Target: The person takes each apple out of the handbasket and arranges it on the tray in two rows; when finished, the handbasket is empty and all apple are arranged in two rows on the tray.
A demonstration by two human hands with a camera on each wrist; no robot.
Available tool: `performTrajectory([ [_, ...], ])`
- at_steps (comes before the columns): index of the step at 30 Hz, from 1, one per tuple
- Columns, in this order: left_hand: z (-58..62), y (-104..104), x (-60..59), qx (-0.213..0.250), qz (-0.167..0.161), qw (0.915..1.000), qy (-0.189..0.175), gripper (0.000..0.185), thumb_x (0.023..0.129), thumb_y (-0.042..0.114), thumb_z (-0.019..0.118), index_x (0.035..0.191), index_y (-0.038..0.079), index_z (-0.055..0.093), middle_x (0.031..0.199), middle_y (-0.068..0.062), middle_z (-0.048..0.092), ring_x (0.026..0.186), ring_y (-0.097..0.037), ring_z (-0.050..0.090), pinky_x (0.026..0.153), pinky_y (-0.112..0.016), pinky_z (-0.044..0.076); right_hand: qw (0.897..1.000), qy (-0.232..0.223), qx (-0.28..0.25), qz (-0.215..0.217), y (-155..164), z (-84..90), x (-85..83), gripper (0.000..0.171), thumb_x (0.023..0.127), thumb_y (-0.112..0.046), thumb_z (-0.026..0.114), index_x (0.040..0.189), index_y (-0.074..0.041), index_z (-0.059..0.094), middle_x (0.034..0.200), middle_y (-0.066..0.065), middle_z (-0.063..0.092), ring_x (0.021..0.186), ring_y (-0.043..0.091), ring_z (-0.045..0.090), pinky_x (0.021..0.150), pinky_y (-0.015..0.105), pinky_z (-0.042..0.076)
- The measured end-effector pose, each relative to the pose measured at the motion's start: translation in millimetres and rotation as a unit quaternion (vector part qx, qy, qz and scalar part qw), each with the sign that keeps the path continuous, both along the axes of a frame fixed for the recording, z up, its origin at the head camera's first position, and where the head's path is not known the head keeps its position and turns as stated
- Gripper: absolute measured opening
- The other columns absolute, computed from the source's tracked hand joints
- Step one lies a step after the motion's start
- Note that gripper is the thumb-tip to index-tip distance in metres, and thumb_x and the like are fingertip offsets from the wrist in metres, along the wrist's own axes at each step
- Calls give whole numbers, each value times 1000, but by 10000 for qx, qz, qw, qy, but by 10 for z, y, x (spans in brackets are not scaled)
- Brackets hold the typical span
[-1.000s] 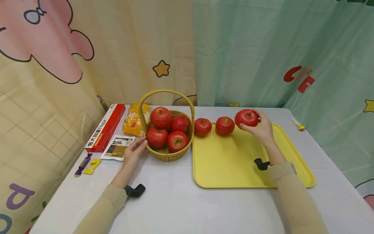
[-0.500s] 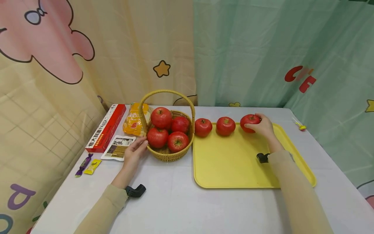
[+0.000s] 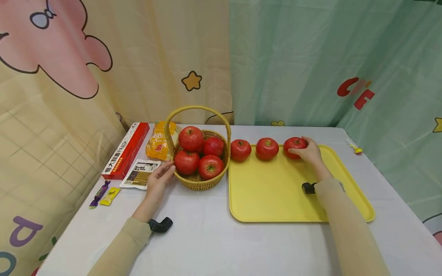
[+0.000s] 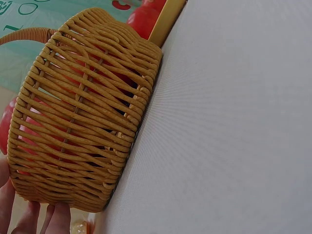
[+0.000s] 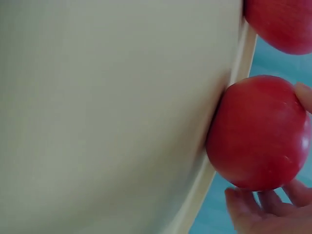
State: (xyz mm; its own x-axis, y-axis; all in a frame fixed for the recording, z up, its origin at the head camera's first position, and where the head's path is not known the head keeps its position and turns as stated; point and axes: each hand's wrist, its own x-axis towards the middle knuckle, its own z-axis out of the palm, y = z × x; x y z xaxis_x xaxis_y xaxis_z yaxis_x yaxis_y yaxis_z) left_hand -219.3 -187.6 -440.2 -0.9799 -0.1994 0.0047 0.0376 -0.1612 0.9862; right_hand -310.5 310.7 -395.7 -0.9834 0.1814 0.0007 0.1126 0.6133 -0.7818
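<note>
A wicker basket (image 3: 200, 185) with a tall arched handle holds several red apples and stands left of the yellow tray (image 3: 269, 199). At the basket's left side, my left hand (image 3: 159, 179) holds its rim; the left wrist view shows the fingertips (image 4: 59, 219) against the woven wall. My right hand (image 3: 310, 153) grips a red apple (image 3: 293, 147), which sits at the tray's far edge. The right wrist view has thumb and fingers on opposite sides of this apple (image 5: 258, 134). Two more apples stand in line to its left: a middle one (image 3: 267, 148) and one beside the basket (image 3: 240, 150).
Left of the basket lie a red pasta box (image 3: 126, 151), an orange snack bag (image 3: 160, 142), a white-and-brown packet (image 3: 140, 174), a purple candy (image 3: 100, 194) and a yellow candy (image 3: 110, 196). A lollipop (image 3: 357, 150) lies right of the tray. Curtains hang behind the table.
My right hand has lowered the apple onto the tray's far edge, moving it slightly right, and still grips it. The left hand and basket have stayed put.
</note>
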Motion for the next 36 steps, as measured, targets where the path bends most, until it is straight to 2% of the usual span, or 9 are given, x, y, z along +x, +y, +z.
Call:
performTrajectory([
  [6, -2, -7, 1, -33, -42, 10000, 23, 46, 88, 22, 68, 127, 0, 55, 133, -2, 48, 109, -8, 52, 88, -18, 49, 9974, 527, -338, -364, -186, 212, 106, 94, 80, -38, 73, 149, -8, 17, 151, 17, 20, 136, 36, 20, 109, 54, 27],
  [10, -3, -15, 1, -27, -47, 10000, 31, 46, 89, 21, 67, 127, -1, 54, 131, -1, 49, 109, -8, 52, 88, -18, 49, 9847, 1235, -1155, -414, -519, 521, 245, 86, 81, -39, 72, 147, -12, 25, 149, 8, 28, 135, 26, 27, 110, 42, 30],
  [13, -4, -18, 0, -26, -27, 10000, 16, 46, 88, 22, 67, 127, 0, 54, 132, -1, 48, 111, -9, 52, 89, -18, 49, 9642, 1812, -1929, -167, -817, 724, 362, 75, 83, -32, 72, 143, -12, 33, 143, 6, 37, 130, 22, 36, 108, 34, 34],
  [17, -10, -17, -12, -15, -35, 10000, -43, 48, 88, 23, 67, 128, 0, 54, 136, -3, 46, 113, -10, 51, 89, -19, 48, 9233, 2574, -2827, 364, -1208, 871, 518, 61, 85, -17, 71, 137, -7, 40, 133, 7, 45, 123, 23, 43, 104, 34, 38],
  [21, -10, -7, -25, 70, -43, 9999, -120, 48, 88, 22, 68, 128, 0, 54, 136, -3, 46, 112, -9, 51, 89, -19, 49, 8834, 3169, -3325, 930, -1563, 882, 636, 52, 86, -7, 67, 132, -1, 43, 125, 6, 51, 117, 25, 47, 100, 35, 41],
  [24, -4, 0, -28, 126, -32, 9998, -147, 48, 88, 21, 68, 128, 0, 54, 135, -2, 46, 111, -8, 52, 89, -19, 49, 8679, 3333, -3419, 1369, -1805, 831, 690, 47, 86, 0, 65, 128, 2, 45, 121, 6, 53, 115, 31, 49, 96, 34, 45],
  [27, 1, 3, -26, 128, -21, 9998, -115, 46, 89, 20, 67, 128, 0, 54, 135, -3, 46, 110, -7, 52, 88, -19, 49, 8680, 3217, -3347, 1764, -2008, 751, 713, 43, 85, 4, 65, 124, 5, 47, 120, 10, 53, 114, 37, 49, 93, 36, 48],
  [33, -2, -3, -15, 119, -25, 9999, -59, 44, 89, 19, 67, 127, 0, 55, 134, -3, 46, 109, -7, 53, 89, -19, 49, 9001, 2564, -2812, 2122, -2262, 550, 734, 45, 84, -4, 69, 124, 3, 49, 123, 17, 53, 113, 32, 50, 97, 46, 44],
  [36, -1, -5, -14, 74, -36, 10000, -51, 45, 89, 20, 67, 127, 0, 55, 134, -3, 46, 110, -8, 52, 89, -20, 49, 9107, 2298, -2552, 2296, -2330, 472, 751, 48, 84, -7, 70, 125, 2, 48, 125, 15, 51, 113, 30, 48, 100, 50, 41],
])
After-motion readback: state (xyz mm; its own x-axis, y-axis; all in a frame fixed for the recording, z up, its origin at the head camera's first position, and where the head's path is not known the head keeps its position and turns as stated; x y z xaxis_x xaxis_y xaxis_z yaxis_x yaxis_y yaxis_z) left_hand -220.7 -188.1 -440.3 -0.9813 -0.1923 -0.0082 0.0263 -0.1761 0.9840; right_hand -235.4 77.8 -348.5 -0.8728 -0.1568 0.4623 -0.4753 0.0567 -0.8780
